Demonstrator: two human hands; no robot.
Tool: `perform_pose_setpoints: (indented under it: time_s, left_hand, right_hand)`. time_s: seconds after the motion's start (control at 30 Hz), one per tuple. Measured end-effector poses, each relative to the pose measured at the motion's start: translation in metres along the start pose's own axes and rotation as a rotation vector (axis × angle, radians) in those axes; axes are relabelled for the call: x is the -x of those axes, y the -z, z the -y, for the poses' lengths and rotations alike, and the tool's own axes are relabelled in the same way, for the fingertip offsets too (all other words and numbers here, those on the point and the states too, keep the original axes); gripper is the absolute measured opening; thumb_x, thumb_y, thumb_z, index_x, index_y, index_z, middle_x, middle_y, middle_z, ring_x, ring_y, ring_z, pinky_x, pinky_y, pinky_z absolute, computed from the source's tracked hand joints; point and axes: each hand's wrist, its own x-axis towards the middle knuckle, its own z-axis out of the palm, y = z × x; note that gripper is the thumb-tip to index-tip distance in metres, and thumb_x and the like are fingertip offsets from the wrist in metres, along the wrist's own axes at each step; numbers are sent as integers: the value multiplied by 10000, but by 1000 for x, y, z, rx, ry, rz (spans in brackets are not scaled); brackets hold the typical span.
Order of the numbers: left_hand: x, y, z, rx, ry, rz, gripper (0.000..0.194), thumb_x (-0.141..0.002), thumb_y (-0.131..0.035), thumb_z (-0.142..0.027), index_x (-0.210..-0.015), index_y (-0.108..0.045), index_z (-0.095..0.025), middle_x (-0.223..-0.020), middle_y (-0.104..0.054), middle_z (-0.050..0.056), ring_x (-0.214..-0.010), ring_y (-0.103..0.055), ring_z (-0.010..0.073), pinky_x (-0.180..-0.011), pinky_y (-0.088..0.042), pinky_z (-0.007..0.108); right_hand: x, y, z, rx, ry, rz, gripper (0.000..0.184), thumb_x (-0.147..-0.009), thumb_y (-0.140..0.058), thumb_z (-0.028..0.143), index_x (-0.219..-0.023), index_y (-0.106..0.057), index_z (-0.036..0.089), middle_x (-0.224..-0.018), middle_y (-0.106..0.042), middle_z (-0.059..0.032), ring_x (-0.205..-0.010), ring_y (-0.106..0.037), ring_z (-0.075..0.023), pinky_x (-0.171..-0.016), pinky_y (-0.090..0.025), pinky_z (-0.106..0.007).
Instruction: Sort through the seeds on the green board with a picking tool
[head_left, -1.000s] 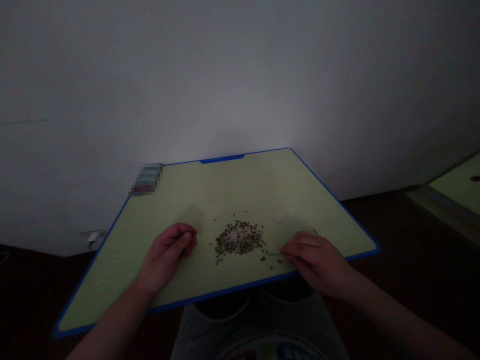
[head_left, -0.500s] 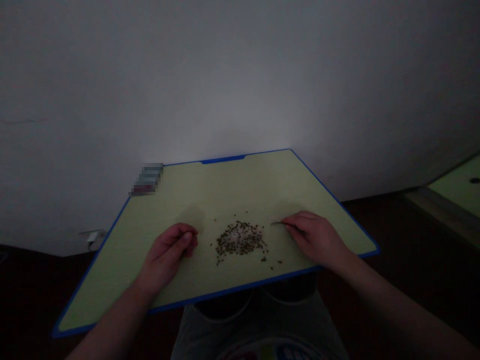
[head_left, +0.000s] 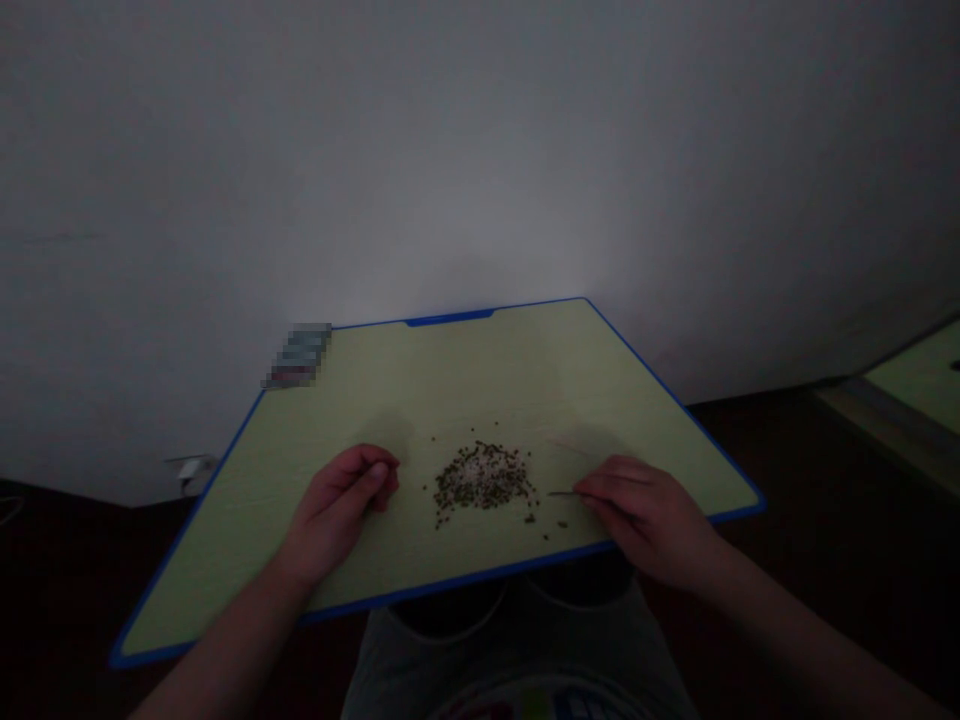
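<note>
A heap of small dark green-brown beans mixed with whitish grains lies near the middle of the pale table. To its right, my right hand is closed round a thin, pointed tool that looks like tweezers. The tool's tip points left, just short of the heap, with a few loose beans close below it. My left hand rests on the table left of the heap, thumb and fingers pinched together. Whatever it may hold is hidden.
Blue edging runs round the table, with my lap below its near side. A blurred, pixelated item sits at the far left corner. Behind stands a grey wall with a plug and socket at left.
My right hand has moved toward me with the thin tool, whose tip now sits lower and points straight left. My left hand and the heap stay about where they were.
</note>
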Motion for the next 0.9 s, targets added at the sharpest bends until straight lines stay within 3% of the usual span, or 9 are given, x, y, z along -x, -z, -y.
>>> perform_pose_setpoints:
  time_s: [0.23, 0.6, 0.9]
  left_hand:
    - [0, -1, 0, 17, -3, 2, 166, -775, -638, -350, -793, -640, -186, -587, -589, -25, -515, -465, 107, -506, -349, 234]
    - [10, -1, 4, 12, -21, 13, 169, -783, -635, -358, -808, -637, -191, -588, -593, -29, -518, -469, 104, -511, -349, 233]
    - [11, -2, 5, 18, -11, 20, 161, -791, -636, -353, -821, -643, -195, -617, -605, -25, -538, -481, 106, -521, -365, 234]
  right_hand:
    - [-5, -8, 3, -35, 51, -10, 204, -894, -481, 142, -974, -667, 166, -815, -699, -71, -742, -618, -179, -666, -529, -328]
    - [-16, -9, -15, 123, -128, -42, 227, -895, -490, 167, -1002, -689, 184, -877, -719, -67, -824, -647, -191, -746, -533, -339]
    - [-28, -14, -10, 79, -84, 60, 235, -910, -491, 190, -1011, -702, 186, -909, -728, -56, -848, -647, -182, -792, -523, -343]
